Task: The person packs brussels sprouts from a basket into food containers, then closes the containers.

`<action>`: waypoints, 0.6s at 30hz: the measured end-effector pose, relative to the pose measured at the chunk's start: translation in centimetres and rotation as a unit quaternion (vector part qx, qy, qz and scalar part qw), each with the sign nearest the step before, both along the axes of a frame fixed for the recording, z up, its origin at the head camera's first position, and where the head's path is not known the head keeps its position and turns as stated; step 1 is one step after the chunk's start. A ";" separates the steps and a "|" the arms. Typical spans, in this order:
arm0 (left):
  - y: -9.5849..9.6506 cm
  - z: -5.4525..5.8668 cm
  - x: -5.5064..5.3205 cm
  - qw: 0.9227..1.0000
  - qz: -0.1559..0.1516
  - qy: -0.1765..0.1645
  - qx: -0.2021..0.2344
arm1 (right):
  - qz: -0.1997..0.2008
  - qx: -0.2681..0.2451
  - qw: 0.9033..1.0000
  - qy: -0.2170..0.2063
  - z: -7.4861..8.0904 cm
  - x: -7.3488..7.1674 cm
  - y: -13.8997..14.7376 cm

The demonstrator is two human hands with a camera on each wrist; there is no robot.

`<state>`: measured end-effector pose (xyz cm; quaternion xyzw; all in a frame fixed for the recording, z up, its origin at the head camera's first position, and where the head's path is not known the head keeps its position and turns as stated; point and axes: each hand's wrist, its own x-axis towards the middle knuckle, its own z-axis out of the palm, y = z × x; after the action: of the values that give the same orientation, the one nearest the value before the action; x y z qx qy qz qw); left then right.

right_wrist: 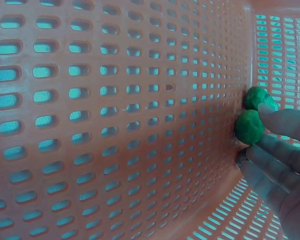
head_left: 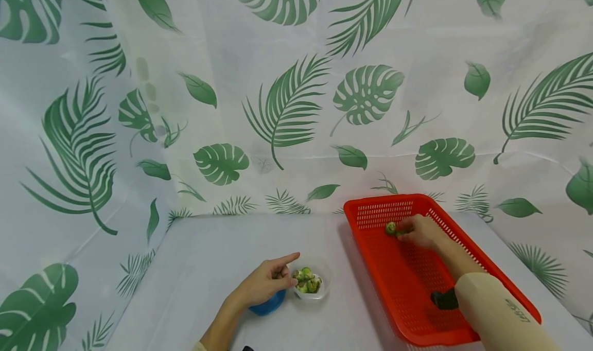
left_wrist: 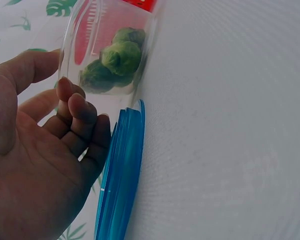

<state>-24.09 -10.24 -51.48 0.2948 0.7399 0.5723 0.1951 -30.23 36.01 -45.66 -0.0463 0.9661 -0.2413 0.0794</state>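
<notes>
Where I stand, white sheeting (head_left: 296, 47) printed with green palm and monstera leaves hangs behind and beside a pale bench (head_left: 217, 253), faint creases running across it beyond both hands. Bent over the near part of the bench, the left hand (head_left: 266, 281) has its index finger reaching out, the thumb apart from it and the other fingers loosely curled, gripping nothing that I can see. Its thumb comes up to the rim of a clear container (head_left: 312, 297) just to its right; whether they touch, I can't tell. Farther right and forward, the right hand (head_left: 420, 231) dips into a red basket (head_left: 405, 310), thumb and fingertips drawn in around 1 sprout (right_wrist: 249, 128), pinching it, while a 2nd sprout (right_wrist: 256, 97) sits right against it by the thumb.

Both are round, green and leafy, like the small heap of sprouts (head_left: 307, 280) inside the smooth, see-through container. Under the left hand lies a glossy, round-edged blue lid (head_left: 269, 305). The basket is rigid plastic, pierced with rows of slots; nearer than the right hand, a dark green item (head_left: 445, 300) shows partly behind the cream sleeve (head_left: 502, 310).
</notes>
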 end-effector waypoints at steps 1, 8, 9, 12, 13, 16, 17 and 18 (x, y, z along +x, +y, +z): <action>0.0 0.0 0.0 1.000 -0.001 -0.001 0.001 | -0.002 0.000 1.000 0.000 0.0 0.0 0.0; -0.1 -0.1 -0.1 1.000 -0.009 0.001 0.013 | -0.011 0.007 1.000 -0.005 0.1 0.2 0.0; -0.1 -0.1 -0.1 1.000 -0.010 0.001 0.013 | -0.011 0.008 1.000 -0.004 0.1 0.2 0.0; -0.1 -0.1 0.0 1.000 -0.009 0.002 0.014 | -0.002 0.010 1.000 0.003 0.1 0.1 0.0; -0.1 -0.1 0.0 1.000 -0.007 0.000 0.013 | 0.000 0.011 1.000 0.005 0.0 0.1 0.0; 0.0 0.0 0.0 1.000 -0.004 -0.004 0.010 | 0.006 0.013 1.000 0.007 -0.1 0.0 0.0; 0.0 0.0 0.0 1.000 -0.003 -0.005 0.009 | 0.007 0.014 1.000 0.006 -0.1 0.0 0.0; 0.0 0.0 0.0 1.000 -0.002 -0.007 0.008 | 0.006 0.013 1.000 0.006 -0.1 -0.1 0.1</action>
<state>-24.05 -10.26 -51.43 0.2939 0.7334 0.5799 0.1987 -30.32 36.07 -45.79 -0.0524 0.9694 -0.2277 0.0758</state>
